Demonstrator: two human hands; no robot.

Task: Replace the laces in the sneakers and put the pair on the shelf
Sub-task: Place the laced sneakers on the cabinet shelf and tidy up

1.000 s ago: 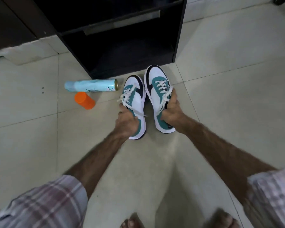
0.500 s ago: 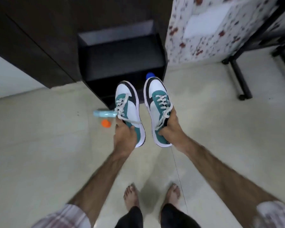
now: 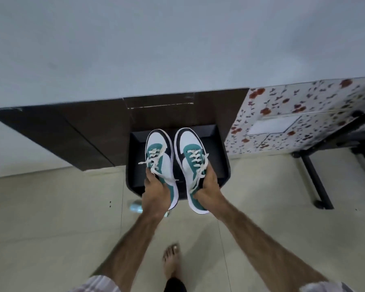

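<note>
A big pale wall (image 3: 177, 43) fills the top of the view. Under it is a tan tiled floor (image 3: 40, 228). A dark brown cabinet (image 3: 76, 131) stands against the wall. Next to it on the right is a panel with red flowers (image 3: 293, 114), with black metal legs (image 3: 312, 175) in front of it. Below the cabinet is a black shelf (image 3: 221, 157) with raised sides.

The person holds two shoes up in the air over the shelf, side by side with toes pointing away. The left hand (image 3: 155, 197) has its fingers curled round the back of the left sneaker (image 3: 160, 144). The right hand (image 3: 208, 186) has its fingers curled round the side of the right sneaker (image 3: 191, 142). Both shoes are white, green and black. White laces (image 3: 195, 158) are threaded through them, and loose ends hang down by the hands.

One bare foot (image 3: 172, 260) stands on the floor. A bit of a pale blue can (image 3: 135, 206) peeks out just left of the left wrist.
</note>
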